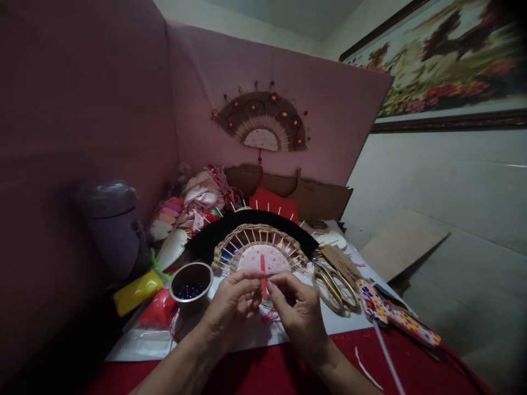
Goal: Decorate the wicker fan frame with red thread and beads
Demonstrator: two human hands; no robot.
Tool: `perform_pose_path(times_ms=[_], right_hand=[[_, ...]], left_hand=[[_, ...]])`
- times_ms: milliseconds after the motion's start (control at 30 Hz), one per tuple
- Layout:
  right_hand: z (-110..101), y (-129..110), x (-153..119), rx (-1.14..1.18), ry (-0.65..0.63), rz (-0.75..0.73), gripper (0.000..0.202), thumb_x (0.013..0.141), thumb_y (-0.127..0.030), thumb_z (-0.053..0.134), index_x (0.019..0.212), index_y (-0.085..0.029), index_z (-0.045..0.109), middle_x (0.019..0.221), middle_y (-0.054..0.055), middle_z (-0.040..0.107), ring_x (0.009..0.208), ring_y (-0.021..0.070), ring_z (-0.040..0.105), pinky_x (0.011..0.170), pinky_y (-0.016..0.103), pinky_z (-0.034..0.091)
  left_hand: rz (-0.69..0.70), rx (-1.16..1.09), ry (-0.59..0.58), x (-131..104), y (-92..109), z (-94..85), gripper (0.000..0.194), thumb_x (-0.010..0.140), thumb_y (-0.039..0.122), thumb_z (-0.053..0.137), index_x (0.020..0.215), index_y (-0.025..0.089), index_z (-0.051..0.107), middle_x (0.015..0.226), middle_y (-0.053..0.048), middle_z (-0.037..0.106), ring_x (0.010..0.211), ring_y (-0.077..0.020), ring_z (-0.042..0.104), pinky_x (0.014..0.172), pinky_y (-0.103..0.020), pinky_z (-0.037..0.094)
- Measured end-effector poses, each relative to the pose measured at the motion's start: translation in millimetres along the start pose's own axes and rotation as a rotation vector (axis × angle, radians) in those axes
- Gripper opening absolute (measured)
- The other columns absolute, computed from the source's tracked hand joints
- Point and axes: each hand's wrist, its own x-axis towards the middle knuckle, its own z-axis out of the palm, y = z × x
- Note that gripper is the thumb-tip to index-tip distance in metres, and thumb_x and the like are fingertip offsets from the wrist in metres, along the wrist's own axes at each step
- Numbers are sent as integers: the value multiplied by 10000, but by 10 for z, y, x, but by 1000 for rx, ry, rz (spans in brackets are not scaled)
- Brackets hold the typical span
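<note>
Head view:
- Red narrow flat strip (263,265) held upright between the two hands, just in front of the white half-disc with red dots (249,260).
- Left hand (236,296): fingers curled, tips meeting at the strip's left edge, pinching it.
- Right hand (298,302): thumb and forefinger closed on the strip from the other side.
- Half-disc sits inside a tan woven arch with pale sticks (256,229); black curved band (272,216) behind it.
- Round metal bowl (191,272) left of the left hand, dark shiny beads (191,291) inside.
- Gold-handled scissors (335,293) right of the right hand; floral-patterned tool (373,302) farther right.
- Yellow packet (138,292) beyond the bowl, near a purple capped bottle (111,236).
- White sheet (247,343) under the work, over red cloth (255,378).
- Brown flower-dotted fan (242,112) up on the pink panel (197,71).
</note>
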Motion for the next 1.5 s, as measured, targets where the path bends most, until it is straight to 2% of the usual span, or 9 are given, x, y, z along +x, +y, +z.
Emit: perform_pose_path(times_ms=[133,300,467,667,867,1033,1267,1367,1500], right_hand=[[0,4,-3,6,-9,-4,175,865,-270,542,752,-161,620,564,-4,566,487,112,462,470,224,356],[4,-6,4,5,-45,14,203,877,-289,532,742,-165,619,567,-2,566,505,120,489,494,227,385],[10,-3,-1,-8,-73,22,216,884,-300,526,753,-158,624,581,4,579,509,121,492,505,232,382],[30,50,4,-16,-42,34,181,874,-312,544,821,-156,620,553,-24,534,472,103,428,470,223,336],[36,38,1,-20,-44,17,184,876,-295,537,786,-155,616,549,-31,510,468,94,404,468,223,311],[28,18,-10,-12,-24,22,186,873,-287,535,758,-155,598,529,-43,470,451,87,367,456,222,291],[18,20,-1,13,17,5,162,866,-265,538,759,-156,593,522,-55,432,456,84,359,453,219,283],[16,10,3,8,14,-8,154,864,-253,539,763,-152,597,524,-53,440,455,83,366,457,219,286],[18,-2,2,1,20,-23,151,863,-243,538,760,-151,597,515,-59,421,445,78,353,446,216,271]], left_hand=[[26,27,24,18,-10,9,315,532,224,828,780,73,706,517,7,554,410,-36,423,372,-148,278],[68,65,46,24,-26,-3,375,493,315,860,746,75,720,475,20,519,392,-31,395,360,-151,247],[56,104,63,15,-25,-8,339,518,349,843,671,102,667,425,42,484,347,-20,350,345,-144,202],[61,113,75,32,-45,-19,372,530,395,826,636,126,593,377,73,436,306,-7,267,332,-145,153],[51,131,26,73,-68,-77,380,563,423,807,632,134,569,355,87,399,297,-8,246,326,-146,141],[51,125,117,74,-42,-75,403,532,441,820,640,127,591,379,84,422,292,-4,247,306,-139,127],[62,29,187,65,-3,-77,431,427,270,879,755,62,691,469,51,490,363,-4,326,327,-118,223],[64,3,175,66,-5,-70,413,458,218,864,795,42,704,510,17,536,387,-16,371,333,-120,252],[52,-42,126,59,15,-43,286,549,134,806,797,48,693,529,8,546,386,-23,391,325,-116,264]])
